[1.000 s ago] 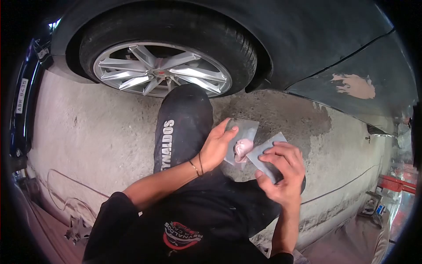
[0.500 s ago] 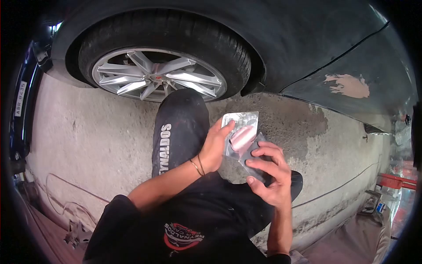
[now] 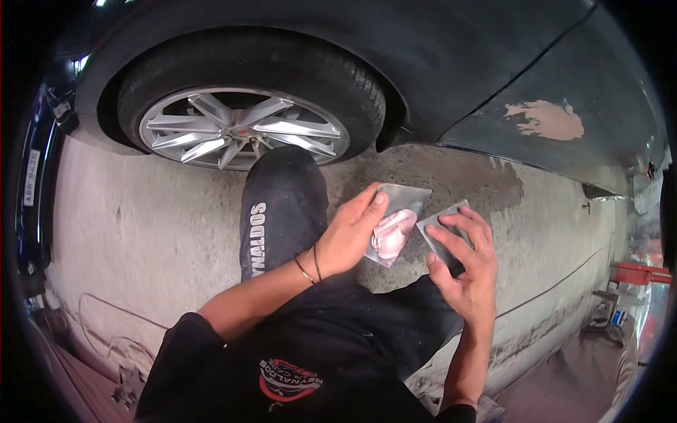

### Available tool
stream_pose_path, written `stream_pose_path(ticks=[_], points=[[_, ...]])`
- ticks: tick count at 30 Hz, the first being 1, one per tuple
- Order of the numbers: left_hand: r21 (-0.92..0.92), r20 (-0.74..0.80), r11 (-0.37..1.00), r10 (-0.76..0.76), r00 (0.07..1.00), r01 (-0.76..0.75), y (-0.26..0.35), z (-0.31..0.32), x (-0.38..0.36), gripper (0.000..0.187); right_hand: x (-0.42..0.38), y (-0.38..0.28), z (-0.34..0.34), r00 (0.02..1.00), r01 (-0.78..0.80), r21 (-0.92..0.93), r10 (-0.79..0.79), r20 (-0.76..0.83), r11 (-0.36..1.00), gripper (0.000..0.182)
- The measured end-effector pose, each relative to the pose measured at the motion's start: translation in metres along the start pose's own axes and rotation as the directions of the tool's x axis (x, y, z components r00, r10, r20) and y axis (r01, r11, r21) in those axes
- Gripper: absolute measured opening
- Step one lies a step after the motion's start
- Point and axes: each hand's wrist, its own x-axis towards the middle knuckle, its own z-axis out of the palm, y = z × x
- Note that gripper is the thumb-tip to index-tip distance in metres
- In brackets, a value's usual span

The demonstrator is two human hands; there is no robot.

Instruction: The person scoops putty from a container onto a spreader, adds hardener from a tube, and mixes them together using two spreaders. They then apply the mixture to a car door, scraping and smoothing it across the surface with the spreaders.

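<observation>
Above person's dark-trousered lap, left hand (image 3: 345, 236) grips metal plate (image 3: 402, 199) at edge, thumb on top face, fingers mostly hidden beneath. Pink putty (image 3: 393, 234) lies spread on plate. Right hand (image 3: 471, 268), fingers curled, pinches flat spreader (image 3: 443, 229) between thumb and fingertips, just beside plate. Beyond knee: alloy wheel (image 3: 243, 130) under dark car body (image 3: 451, 63); pinkish patch (image 3: 546, 120) on panel, upper right.

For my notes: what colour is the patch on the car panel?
The patch is pinkish tan; see head view.
</observation>
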Motion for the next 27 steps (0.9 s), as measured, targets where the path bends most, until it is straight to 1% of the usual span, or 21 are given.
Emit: stream_pose_path(ticks=[2, 3, 6, 7, 10, 11, 14, 16, 18, 19, 20, 22, 23, 24, 25, 26, 27], points=[[0.003, 0.087, 1.0, 0.021, 0.996, -0.021, 0.017, 0.015, -0.004, 0.049, 0.009, -0.006, -0.001, 0.998, 0.046, -0.045, -0.044, 0.032, 0.998, 0.037], [0.131, 0.071, 0.991, -0.013, 0.997, 0.004, 0.021, 0.021, -0.008, 0.046, 0.009, -0.008, 0.002, 0.997, 0.065, -0.057, -0.062, 0.047, 0.996, 0.037], [0.288, 0.049, 0.954, -0.098, 0.994, 0.08, 0.05, 0.03, -0.007, 0.04, 0.012, -0.015, 0.012, 0.988, 0.132, -0.079, -0.124, 0.095, 0.988, 0.036], [0.319, 0.028, 0.946, 0.052, 0.998, -0.058, 0.041, 0.031, -0.003, 0.037, 0.01, -0.018, 0.013, 0.985, 0.147, -0.082, -0.138, 0.106, 0.986, 0.036], [0.352, 0.028, 0.929, 0.111, 0.993, -0.114, 0.044, 0.03, 0.004, 0.035, 0.003, -0.027, 0.012, 0.977, 0.174, -0.097, -0.159, 0.143, 0.98, 0.038], [0.335, 0.012, 0.934, 0.126, 0.992, -0.122, 0.042, 0.03, 0.007, 0.034, 0.001, -0.029, 0.011, 0.976, 0.173, -0.096, -0.158, 0.148, 0.98, 0.038], [0.359, -0.052, 0.921, 0.179, 0.982, -0.149, 0.052, 0.031, 0.014, 0.032, -0.005, -0.031, 0.011, 0.977, 0.167, -0.106, -0.15, 0.152, 0.98, 0.041], [0.262, -0.149, 0.93, 0.305, 0.941, -0.26, 0.054, 0.03, 0.027, 0.032, -0.01, -0.028, 0.013, 0.979, 0.159, -0.117, -0.141, 0.147, 0.98, 0.04], [0.212, -0.221, 0.933, 0.334, 0.916, -0.289, 0.057, 0.021, 0.039, 0.031, -0.021, -0.019, 0.021, 0.985, 0.139, -0.051, -0.133, 0.11, 0.989, 0.04], [0.206, -0.245, 0.943, 0.309, 0.919, -0.262, 0.061, 0.012, 0.042, 0.03, -0.026, -0.015, 0.025, 0.987, 0.134, -0.017, -0.131, 0.094, 0.991, 0.039], [0.202, -0.271, 0.95, 0.288, 0.918, -0.239, 0.063, 0.006, 0.043, 0.03, -0.028, -0.014, 0.029, 0.993, 0.118, 0.11, -0.119, 0.007, 0.987, 0.039], [0.152, -0.296, 0.95, 0.306, 0.905, -0.272, 0.019, 0.004, 0.036, 0.029, -0.031, -0.015, 0.039, 0.985, 0.105, 0.358, -0.047, -0.166, 0.928, 0.038], [-0.131, -0.317, 0.989, 0.026, 0.948, -0.071, 0.006, 0.008, 0.026, 0.028, -0.034, -0.012, 0.053, 0.969, 0.132, 0.557, 0.011, -0.245, 0.82, 0.041], [-0.35, -0.289, 0.935, -0.168, 0.943, 0.059, 0.006, 0.012, 0.014, 0.028, -0.036, -0.014, 0.072, 0.957, 0.103, 0.69, 0.119, -0.266, 0.717, 0.041], [-0.554, -0.222, 0.812, -0.36, 0.906, 0.186, 0.005, 0.013, 0.0, 0.03, -0.039, -0.02, 0.095, 0.937, 0.075, 0.804, 0.233, -0.259, 0.589, 0.041], [-0.72, -0.126, 0.637, -0.51, 0.851, 0.275, 0.008, 0.009, -0.01, 0.032, -0.039, -0.019, 0.111, 0.913, 0.075, 0.894, 0.33, -0.239, 0.441, 0.04], [-0.71, -0.079, 0.634, -0.504, 0.86, 0.306, 0.007, 0.001, -0.015, 0.035, -0.047, -0.007, 0.115, 0.936, -0.001, 0.894, 0.315, -0.157, 0.447, 0.041]])
